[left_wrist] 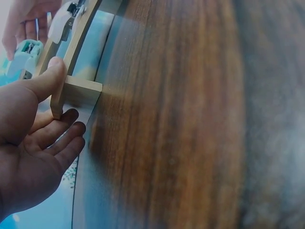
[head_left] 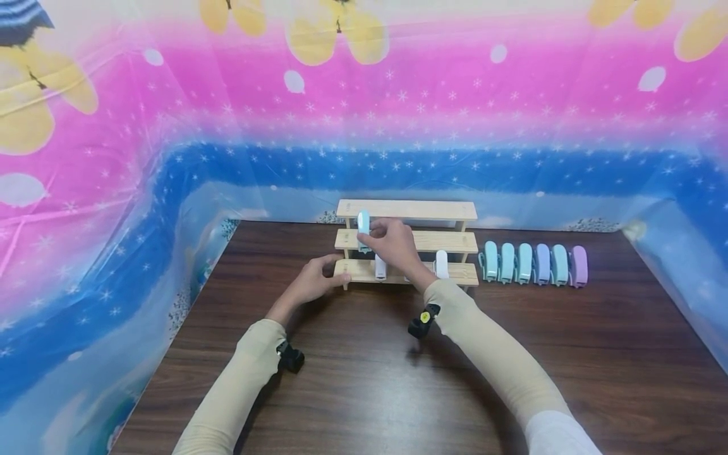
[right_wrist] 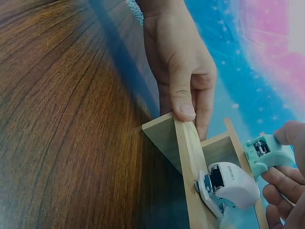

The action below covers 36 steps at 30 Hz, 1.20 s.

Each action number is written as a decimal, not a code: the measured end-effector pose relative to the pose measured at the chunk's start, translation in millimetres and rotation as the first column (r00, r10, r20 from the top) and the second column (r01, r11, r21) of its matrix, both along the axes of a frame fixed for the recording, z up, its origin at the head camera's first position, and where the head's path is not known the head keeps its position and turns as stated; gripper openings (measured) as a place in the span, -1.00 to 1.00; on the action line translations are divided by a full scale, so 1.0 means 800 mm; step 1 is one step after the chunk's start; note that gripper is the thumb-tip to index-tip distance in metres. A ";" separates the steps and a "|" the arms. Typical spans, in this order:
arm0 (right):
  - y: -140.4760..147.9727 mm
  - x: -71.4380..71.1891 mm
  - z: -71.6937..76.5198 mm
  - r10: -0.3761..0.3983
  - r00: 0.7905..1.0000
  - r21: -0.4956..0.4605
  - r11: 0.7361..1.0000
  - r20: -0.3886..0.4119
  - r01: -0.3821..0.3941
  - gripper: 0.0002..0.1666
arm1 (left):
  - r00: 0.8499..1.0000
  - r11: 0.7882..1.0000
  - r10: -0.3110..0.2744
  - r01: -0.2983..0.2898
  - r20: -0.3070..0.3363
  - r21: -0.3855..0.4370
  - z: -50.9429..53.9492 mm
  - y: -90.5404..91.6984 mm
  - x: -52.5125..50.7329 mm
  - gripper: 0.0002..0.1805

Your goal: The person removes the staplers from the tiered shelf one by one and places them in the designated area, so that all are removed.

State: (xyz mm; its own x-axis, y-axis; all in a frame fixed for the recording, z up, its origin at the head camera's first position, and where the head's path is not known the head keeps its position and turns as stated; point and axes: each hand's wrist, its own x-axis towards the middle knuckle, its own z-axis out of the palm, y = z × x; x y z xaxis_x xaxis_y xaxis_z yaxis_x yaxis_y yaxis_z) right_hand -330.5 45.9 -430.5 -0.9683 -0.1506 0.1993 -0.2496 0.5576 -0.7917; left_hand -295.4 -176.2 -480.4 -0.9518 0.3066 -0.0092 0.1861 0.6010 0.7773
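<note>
A three-step wooden rack [head_left: 406,209] stands at the back of the table. My left hand [head_left: 316,278] grips the left end of its lowest step, thumb on top and fingers behind and beneath. In my right hand [head_left: 395,243] I hold a mint green stapler [head_left: 363,222], pinched between thumb and fingers at the left part of the middle step; the right wrist view shows this stapler [right_wrist: 268,153] at that step's edge. Two white staplers are plain on the lowest step: one stapler [head_left: 380,268] left of centre, another stapler [head_left: 441,264] farther right. My right wrist hides part of the step.
To the right of the rack, several staplers stand in a row on the table: mint ones [head_left: 507,262], a blue one [head_left: 542,264] and a purple one [head_left: 578,266]. Behind the brown wooden table [head_left: 364,379] hangs a patterned cloth [head_left: 432,126], which also runs along both sides.
</note>
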 end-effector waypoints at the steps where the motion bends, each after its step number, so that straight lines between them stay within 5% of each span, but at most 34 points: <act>1: 0.000 0.000 0.000 -0.004 1.000 -0.003 1.000 0.000 0.004 -0.48 | 1.000 1.000 -0.001 0.001 -0.001 0.001 0.000 0.000 0.000 -0.28; 15: 0.006 0.005 0.005 -0.017 1.000 -0.024 1.000 0.007 0.017 -0.51 | 1.000 1.000 -0.005 0.005 0.009 0.014 -0.001 0.003 -0.003 -0.29; 36: 0.044 0.034 0.044 -0.014 0.999 -0.050 0.999 -0.038 0.012 -0.54 | 1.000 1.000 0.006 -0.006 0.029 0.000 0.002 0.001 0.001 -0.26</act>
